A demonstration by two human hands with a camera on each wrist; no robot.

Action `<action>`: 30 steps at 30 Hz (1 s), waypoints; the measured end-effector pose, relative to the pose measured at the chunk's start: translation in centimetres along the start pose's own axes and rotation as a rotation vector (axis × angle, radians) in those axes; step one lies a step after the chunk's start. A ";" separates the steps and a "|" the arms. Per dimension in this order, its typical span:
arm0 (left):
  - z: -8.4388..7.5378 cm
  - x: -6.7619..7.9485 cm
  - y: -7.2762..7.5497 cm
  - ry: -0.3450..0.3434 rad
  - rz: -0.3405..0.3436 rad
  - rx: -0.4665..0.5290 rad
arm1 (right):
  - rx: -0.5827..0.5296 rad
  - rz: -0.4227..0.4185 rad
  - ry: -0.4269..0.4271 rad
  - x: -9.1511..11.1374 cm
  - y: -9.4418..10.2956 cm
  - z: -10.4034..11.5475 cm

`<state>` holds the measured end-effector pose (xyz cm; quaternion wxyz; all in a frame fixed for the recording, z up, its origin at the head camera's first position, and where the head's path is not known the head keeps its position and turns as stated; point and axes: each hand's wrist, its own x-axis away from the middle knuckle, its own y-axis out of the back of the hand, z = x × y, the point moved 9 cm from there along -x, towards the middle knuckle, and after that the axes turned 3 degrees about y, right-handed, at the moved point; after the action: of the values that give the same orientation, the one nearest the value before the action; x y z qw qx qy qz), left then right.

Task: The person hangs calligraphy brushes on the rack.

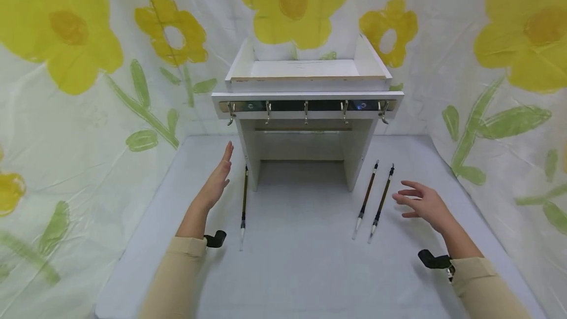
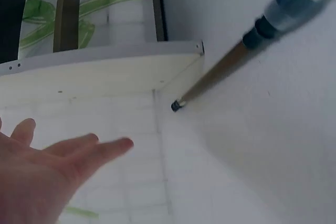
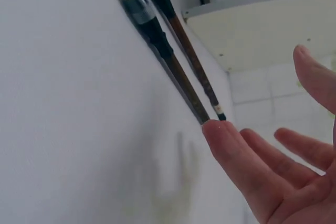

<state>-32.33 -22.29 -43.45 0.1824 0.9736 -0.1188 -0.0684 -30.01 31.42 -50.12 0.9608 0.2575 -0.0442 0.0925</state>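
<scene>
My left hand (image 1: 214, 183) hovers with fingers straight, left of a calligraphy brush (image 1: 244, 196) that lies on the table beside the shelf's left leg. That brush (image 2: 223, 69) also shows in the left wrist view, apart from the fingers. To the right, my right hand (image 1: 423, 204) is held with fingers spread and loosely bent, holding nothing. Two more brushes lie near it: a reddish-brown one (image 1: 367, 193) and a darker olive one (image 1: 383, 202). In the right wrist view the index fingertip overlaps the end of the nearer brush (image 3: 181, 74). All the brushes have clear caps over their tips.
A white shelf unit (image 1: 305, 85) stands at the table's back middle, with a metal rail of several hooks (image 1: 306, 107) along its front. Behind and at both sides hangs a white curtain (image 1: 110, 137) with yellow flowers. The white table (image 1: 301, 260) stretches in front.
</scene>
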 end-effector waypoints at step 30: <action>-0.5 -4.6 -1.2 0.138 -0.011 0.223 | 0.097 -0.191 -0.282 -3.6 -2.9 -2.4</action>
<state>-36.38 -19.84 -43.06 0.0803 0.9909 -0.1076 0.0116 -32.90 29.65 -54.07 0.9360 0.3169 -0.1496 -0.0342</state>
